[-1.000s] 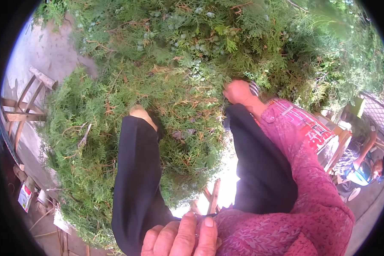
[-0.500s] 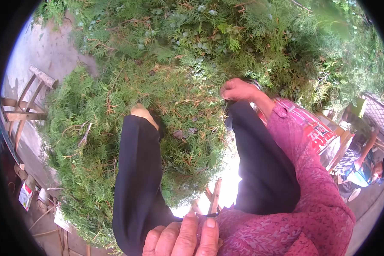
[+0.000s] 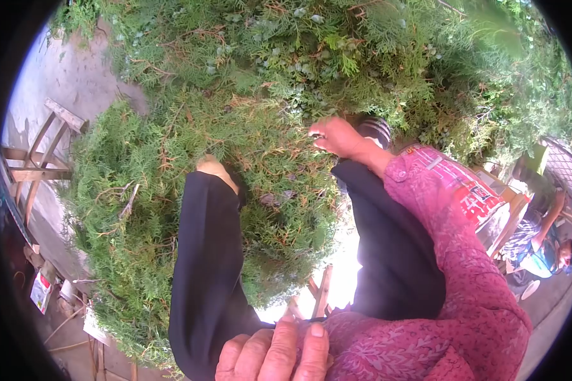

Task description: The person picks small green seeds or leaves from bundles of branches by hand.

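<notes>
Above branches [image 3: 267,136], the right hand [image 3: 338,136] is curled narrow; its hold cannot be told. Behind it, a bucket [image 3: 486,206] could be knocked by the sleeve [image 3: 467,257]. Left hand [image 3: 270,354]: loose, contents hidden.

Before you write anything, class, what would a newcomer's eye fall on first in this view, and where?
Most likely the mass of green branches filling the top and centre of the picture and spreading down its left. Against it, a bright pink patterned sleeve at the right leads up to the right hand, while the left hand shows at bottom centre.
</notes>
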Motion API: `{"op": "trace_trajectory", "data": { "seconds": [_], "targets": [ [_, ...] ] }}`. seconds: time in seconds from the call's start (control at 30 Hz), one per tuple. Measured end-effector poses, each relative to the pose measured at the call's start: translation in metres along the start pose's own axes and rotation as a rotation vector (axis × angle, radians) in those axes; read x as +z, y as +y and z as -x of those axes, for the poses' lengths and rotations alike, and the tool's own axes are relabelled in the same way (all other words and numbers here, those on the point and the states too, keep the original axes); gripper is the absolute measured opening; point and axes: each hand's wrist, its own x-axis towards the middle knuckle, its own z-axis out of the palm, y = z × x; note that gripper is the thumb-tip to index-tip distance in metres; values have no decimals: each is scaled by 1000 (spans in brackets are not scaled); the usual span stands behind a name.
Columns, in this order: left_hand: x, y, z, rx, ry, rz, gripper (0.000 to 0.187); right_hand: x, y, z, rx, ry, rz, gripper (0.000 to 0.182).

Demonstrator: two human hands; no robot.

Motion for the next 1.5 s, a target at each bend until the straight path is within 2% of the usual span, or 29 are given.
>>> {"op": "trace_trajectory", "data": {
  "seconds": [0.07,0.1,0.23,0.3,0.33,0.4,0.57,0.63,0.67,0.73,0.83,0.87,0.93,1.03,1.23,1.33,1.47,1.5],
  "targets": [
    [0,0,0,0,1,-6,33,6,-2,1,-97,36,235,20],
    [0,0,0,-2,-5,-8,33,3,-5,1,-48,-36,249,20],
    [1,0,0,-4,-5,-10,33,4,0,0,30,6,185,17],
    [2,-1,0,-3,2,-15,33,-7,-2,-1,197,-50,-122,17],
    [2,-2,1,-2,5,-16,33,-14,-8,-1,196,-49,-123,17],
    [2,-1,0,-2,6,-18,33,-24,-17,2,479,-218,-665,18],
    [2,-2,0,-4,3,-20,34,-19,-29,-11,446,-143,-668,16],
    [3,-1,0,-1,-2,-17,34,-12,-29,-17,240,247,-382,18],
    [3,-2,0,-1,-3,-17,34,-5,-27,-18,240,248,-383,18],
    [3,-3,0,2,0,-16,34,7,-25,-21,-4,534,-223,21],
    [3,-3,0,1,-1,-12,34,2,-25,-23,-8,601,-120,20],
    [4,-3,0,3,-1,-9,34,3,-24,-25,-5,600,-118,20],
    [4,-3,0,13,1,-9,34,6,-26,-33,96,462,-71,22],
    [3,-4,0,5,-6,-6,33,4,-40,-33,1,454,-40,23],
    [5,-4,-1,2,-1,-6,33,12,-40,-40,-4,381,0,34],
    [6,-4,-2,5,0,-9,33,11,-46,-41,102,337,32,33],
    [6,-3,-3,3,-9,-7,33,8,-46,-48,55,359,95,24],
    [6,-3,-2,3,-14,-2,33,5,-49,-48,109,318,131,22]
  ]
}}
